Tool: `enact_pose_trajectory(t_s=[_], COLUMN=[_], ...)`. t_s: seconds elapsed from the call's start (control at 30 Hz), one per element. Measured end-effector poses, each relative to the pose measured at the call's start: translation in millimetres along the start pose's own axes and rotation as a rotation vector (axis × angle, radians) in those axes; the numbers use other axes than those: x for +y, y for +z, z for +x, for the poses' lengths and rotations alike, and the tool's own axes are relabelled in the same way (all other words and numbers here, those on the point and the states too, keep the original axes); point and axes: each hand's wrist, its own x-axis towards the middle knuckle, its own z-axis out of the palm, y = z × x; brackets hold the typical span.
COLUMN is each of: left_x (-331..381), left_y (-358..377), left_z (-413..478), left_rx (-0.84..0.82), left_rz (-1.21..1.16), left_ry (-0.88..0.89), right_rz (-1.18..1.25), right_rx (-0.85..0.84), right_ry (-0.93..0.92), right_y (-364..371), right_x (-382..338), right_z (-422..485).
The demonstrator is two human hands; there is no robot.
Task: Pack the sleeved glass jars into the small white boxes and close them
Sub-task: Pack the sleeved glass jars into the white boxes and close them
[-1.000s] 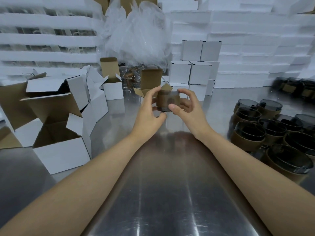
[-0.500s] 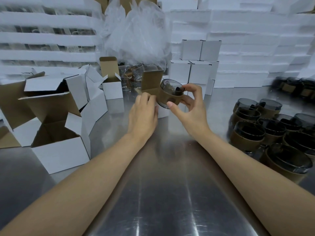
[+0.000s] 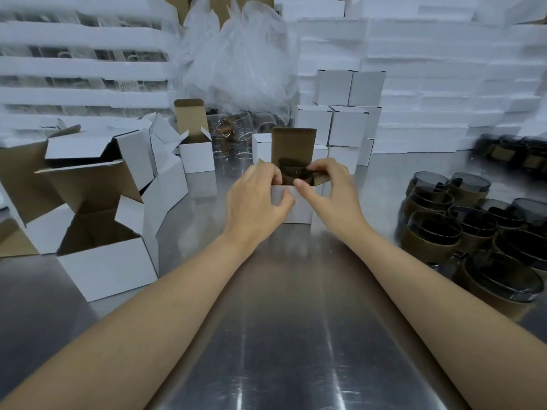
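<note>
A small white box [image 3: 299, 207] stands open on the steel table in front of me, its brown lid flap upright. Inside it sits a sleeved glass jar [image 3: 291, 172], only its dark top showing. My left hand [image 3: 256, 199] grips the box's left front corner and rim. My right hand [image 3: 327, 189] pinches the right side flap at the rim, fingers over the jar. A cluster of several brown-sleeved dark jars [image 3: 461, 229] waits at the right.
Several open white boxes [image 3: 109, 232] crowd the left side. Closed white boxes [image 3: 340, 113] are stacked behind, beside a heap of clear plastic bags [image 3: 236, 60]. White foam trays line the back wall. Bare steel table [image 3: 281, 335] lies between my forearms.
The jar went from both hands, then tilted in my right hand, down into the small box. My left hand moved onto the box; my right hand now holds the side flap.
</note>
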Motion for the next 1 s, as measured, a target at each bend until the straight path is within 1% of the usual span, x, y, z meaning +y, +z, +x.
enact_pose_trajectory(t_s=[0.07, 0.13, 0.2, 0.23, 0.3, 0.37, 0.4, 0.47, 0.5, 0.53, 0.6, 0.67, 0.7, 0.77, 0.83, 0.9, 1.0], left_x=[-1, -3, -4, -3, -5, -10, -14, -21, -22, -21, -15, -9, -7, -5, -5, -5, -4], left_y=[0, 1, 2, 3, 4, 4, 4, 7, 7, 7, 5, 6, 8, 9, 8, 8, 8], left_z=[0, 0, 0, 1, 4, 6, 7, 11, 12, 12, 8, 3, 0, 1, 3, 4, 3], left_rx=[-0.004, 0.004, 0.049, 0.097, 0.222, 0.280, 0.260, 0.151, 0.090, 0.036, -0.035, -0.121, -0.157, -0.161, -0.151, -0.158, -0.162], left_rz=[0.009, 0.002, -0.090, -0.175, -0.316, -0.398, -0.444, -0.528, -0.543, -0.539, -0.489, -0.347, -0.290, -0.286, -0.336, -0.347, -0.403], left_ry=[-0.003, 0.030, 0.038, 0.005, -0.092, -0.229, -0.327, -0.516, -0.544, -0.503, -0.288, -0.051, 0.011, 0.002, -0.050, -0.064, -0.135], right_rz=[-0.062, -0.078, -0.020, 0.038, 0.181, 0.349, 0.417, 0.501, 0.521, 0.518, 0.467, 0.420, 0.381, 0.297, 0.290, 0.327, 0.477], right_rx=[-0.039, -0.051, -0.021, 0.020, 0.149, 0.260, 0.278, 0.232, 0.190, 0.147, 0.067, 0.011, -0.022, -0.092, -0.126, -0.112, -0.090], right_ry=[-0.040, -0.072, -0.095, -0.081, 0.021, 0.162, 0.218, 0.304, 0.327, 0.335, 0.313, 0.267, 0.237, 0.205, 0.234, 0.262, 0.256], right_y=[0, 0, 0, 0, -1, -3, -4, -5, -4, -3, -1, 1, 2, 3, 5, 6, 7], right_x=[4, 7, 8, 8, 6, 5, 5, 5, 5, 5, 3, 1, 1, 1, 3, 4, 6], right_z=[2, 3, 2, 2, 5, 10, 12, 12, 11, 10, 9, 9, 9, 7, 9, 11, 11])
